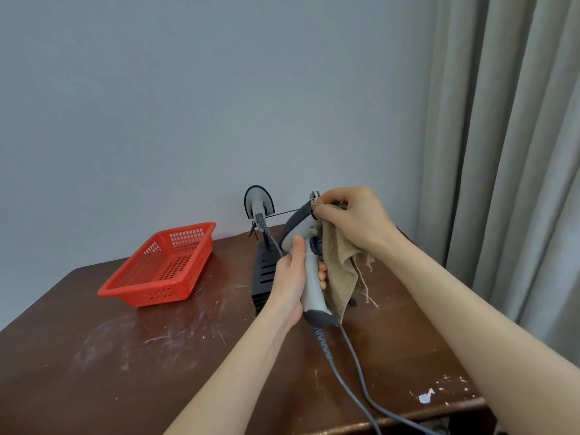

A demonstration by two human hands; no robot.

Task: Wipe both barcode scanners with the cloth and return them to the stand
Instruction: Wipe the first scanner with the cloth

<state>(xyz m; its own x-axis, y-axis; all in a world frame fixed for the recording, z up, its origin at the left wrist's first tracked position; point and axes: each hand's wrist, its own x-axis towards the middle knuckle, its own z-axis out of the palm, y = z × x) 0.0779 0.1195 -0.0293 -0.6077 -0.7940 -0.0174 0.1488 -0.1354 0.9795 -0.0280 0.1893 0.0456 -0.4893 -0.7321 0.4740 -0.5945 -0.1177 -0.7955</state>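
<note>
Item: grey barcode scanner [306, 246], held upright above the table — the left hand [290, 284] is wrapped around its handle, thumb along the near side, fingertips showing on the far side. Dark grey head at top, tilted away toward the wall; dark trigger on the right side of the handle; dark butt at the bottom. A grey cable [351, 365] leaves the butt, coiled for a short stretch, and runs down across the table toward the near edge.

Item: beige cloth [342, 265], frayed at the edges. The right hand [354, 218] pinches it closed between fingers and thumb and presses the gathered part against the scanner's head; the rest hangs loose beside the handle on the right, touching the left fingertips.

Item: second scanner [259, 204], grey with dark rim, seated in the black stand [263, 271] at the back of the table, near the wall, its cord trailing down behind the left hand. The stand has a slotted upright base; its lower part is partly hidden by the hand and the held scanner.

Item: red plastic basket [163, 268], perforated, well left of the stand, sitting on the table.

Item: dark brown wooden table [110, 356], top scuffed with pale scratches — a chipped patch shows near the right front corner.

Surroundings: plain grey wall [188, 105] behind; grey curtain [508, 152] hanging at right.
</note>
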